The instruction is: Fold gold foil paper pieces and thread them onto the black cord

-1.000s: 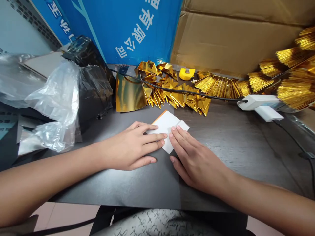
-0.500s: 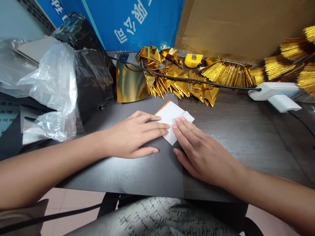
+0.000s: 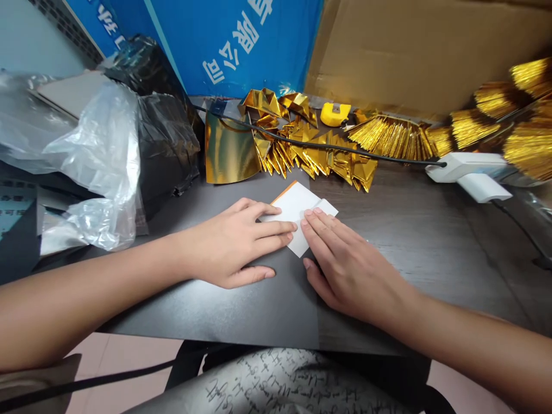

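Note:
A small white sheet of paper (image 3: 295, 201) with an orange edge along its upper left lies turned on its corner on the dark table. Its right side has a folded flap, partly under my fingers. My left hand (image 3: 235, 241) lies flat with fingers stretched, the tips resting on the paper's left part and the thumb apart on the table. From the right, my right hand (image 3: 349, 259) presses its outstretched fingertips on the folded side. Its thumb rests beside the paper's lower corner. Neither hand grasps anything.
Behind the paper lie folded gold foil pieces (image 3: 314, 146), a curved gold sheet (image 3: 230, 152) and a yellow tape measure (image 3: 335, 114). A black cable crosses to a white power strip (image 3: 470, 169). Plastic bags (image 3: 107, 155) fill the left; a blue box (image 3: 241, 40) and cardboard (image 3: 388, 63) stand behind.
The camera view has shifted slightly. Both hands stay almost in place on the paper, with my right fingertips still on the folded side.

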Motion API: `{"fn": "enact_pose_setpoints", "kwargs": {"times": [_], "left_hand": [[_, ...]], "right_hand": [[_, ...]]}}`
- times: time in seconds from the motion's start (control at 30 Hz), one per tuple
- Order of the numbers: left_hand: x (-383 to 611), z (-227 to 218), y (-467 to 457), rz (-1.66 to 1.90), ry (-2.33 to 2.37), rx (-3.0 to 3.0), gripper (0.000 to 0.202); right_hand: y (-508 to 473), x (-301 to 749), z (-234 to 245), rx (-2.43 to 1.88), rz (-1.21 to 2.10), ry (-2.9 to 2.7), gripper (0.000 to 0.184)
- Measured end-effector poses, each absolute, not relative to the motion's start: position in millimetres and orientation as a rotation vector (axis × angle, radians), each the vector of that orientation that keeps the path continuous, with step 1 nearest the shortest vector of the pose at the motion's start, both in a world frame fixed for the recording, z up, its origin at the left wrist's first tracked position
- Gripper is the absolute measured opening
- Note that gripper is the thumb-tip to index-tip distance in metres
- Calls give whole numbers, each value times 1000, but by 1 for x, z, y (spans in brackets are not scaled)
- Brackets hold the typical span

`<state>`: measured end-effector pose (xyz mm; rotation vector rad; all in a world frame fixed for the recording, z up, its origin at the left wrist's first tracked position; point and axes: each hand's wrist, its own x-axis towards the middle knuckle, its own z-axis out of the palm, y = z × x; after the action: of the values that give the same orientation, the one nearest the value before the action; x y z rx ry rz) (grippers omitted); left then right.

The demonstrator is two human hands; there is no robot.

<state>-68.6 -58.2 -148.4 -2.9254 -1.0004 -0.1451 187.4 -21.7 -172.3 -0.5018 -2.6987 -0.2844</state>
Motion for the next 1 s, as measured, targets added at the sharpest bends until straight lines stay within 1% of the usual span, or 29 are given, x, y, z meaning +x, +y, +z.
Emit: {"fn": "enact_pose_setpoints", "kwargs": {"times": [0.17,0.37,0.6,1.0], "left_hand": [[-67,-147,-59,-120,-978,-2903,48],[-66,-147,-60,-111,-986,-2889,44],[-65,-147,-60,-112,-976,-2884,44],[-66,-146,-59,-102,-970,-2890,45]], "right_hand": [[-20,185,-172,-523,-321,-2708,56],[-23,184,-175,-534,-350,-2706,56],[-24,185,-175,-543,-364,-2706,56],[-18,186,-176,-542,-299,-2716,55]]}}
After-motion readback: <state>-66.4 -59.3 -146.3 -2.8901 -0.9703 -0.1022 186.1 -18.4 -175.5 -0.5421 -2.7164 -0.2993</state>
